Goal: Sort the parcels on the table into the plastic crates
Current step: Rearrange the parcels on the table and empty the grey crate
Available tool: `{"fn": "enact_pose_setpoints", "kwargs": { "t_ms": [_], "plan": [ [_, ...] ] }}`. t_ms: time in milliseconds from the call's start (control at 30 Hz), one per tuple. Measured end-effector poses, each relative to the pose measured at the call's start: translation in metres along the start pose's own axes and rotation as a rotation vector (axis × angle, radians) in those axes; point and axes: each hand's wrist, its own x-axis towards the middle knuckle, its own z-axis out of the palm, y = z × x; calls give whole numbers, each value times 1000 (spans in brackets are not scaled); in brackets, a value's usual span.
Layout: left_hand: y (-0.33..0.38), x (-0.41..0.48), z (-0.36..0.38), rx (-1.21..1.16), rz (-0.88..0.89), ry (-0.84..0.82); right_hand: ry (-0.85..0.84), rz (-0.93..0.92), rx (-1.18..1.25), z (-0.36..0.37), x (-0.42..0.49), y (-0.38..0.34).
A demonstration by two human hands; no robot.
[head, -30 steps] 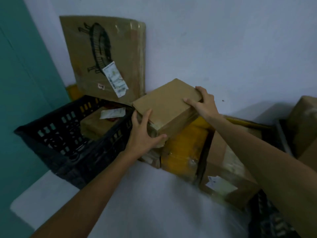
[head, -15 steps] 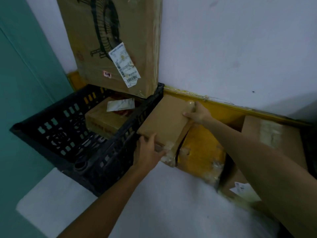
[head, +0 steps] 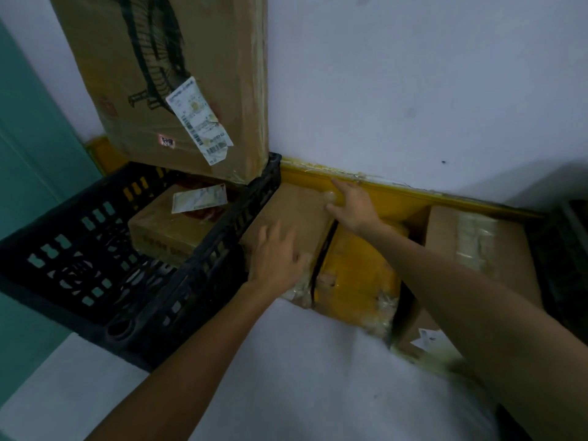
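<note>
Black crate [head: 206, 275] and yellow parcel [head: 356, 268] flank brown parcel [head: 292, 211].

- Pale blue-white painted wall [head: 413, 74], lightly scuffed, dimly lit.
- Flat teal panel [head: 28, 148] left of that wall.
- Yellow painted strip [head: 397, 198] along the wall's foot.
- White flat tabletop [head: 318, 377] in front of the wall.

Along the white worktop's [head: 302, 377] back edge
Black plastic crate [head: 197, 281] leftmost, small brown cardboard box [head: 165, 230] inside, tall brown carton [head: 152, 74] at its back corner; rightward, flat brown parcel [head: 286, 211], yellow wrapped parcel [head: 356, 272], taped brown box [head: 496, 249].
</note>
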Motion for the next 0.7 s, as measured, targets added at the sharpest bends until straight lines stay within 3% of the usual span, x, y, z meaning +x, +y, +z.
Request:
{"fn": "enact_pose_setpoints", "kwargs": {
  "t_ms": [167,367,700],
  "plan": [
    [49,3,-31,-88,182,70,119,-61,90,-67,-30,-3],
    [151,5,-49,-254,338,159,380,-51,87,-178,-84,16],
    [337,-30,-22,-319,628,40,600,179,-102,-311,-197,155]
  ]
}}
